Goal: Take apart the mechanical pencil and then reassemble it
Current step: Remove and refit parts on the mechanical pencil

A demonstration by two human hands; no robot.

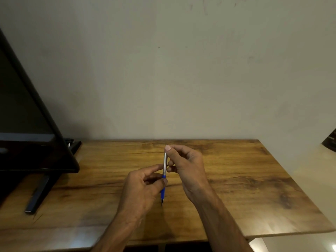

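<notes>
The mechanical pencil [164, 165] stands nearly upright above the middle of the wooden table [236, 188], tip down. It has a silver upper barrel, a blue grip and a dark pointed tip. My left hand [143, 188] pinches the blue grip between thumb and fingers. My right hand [185, 166] holds the silver barrel, with its thumb resting on the top end. The pencil looks whole, with no loose parts in view.
A black monitor [27, 124] on a dark stand [39, 193] fills the left side and overhangs the table's left end. A plain wall rises right behind the table. The table's front edge runs just below my forearms.
</notes>
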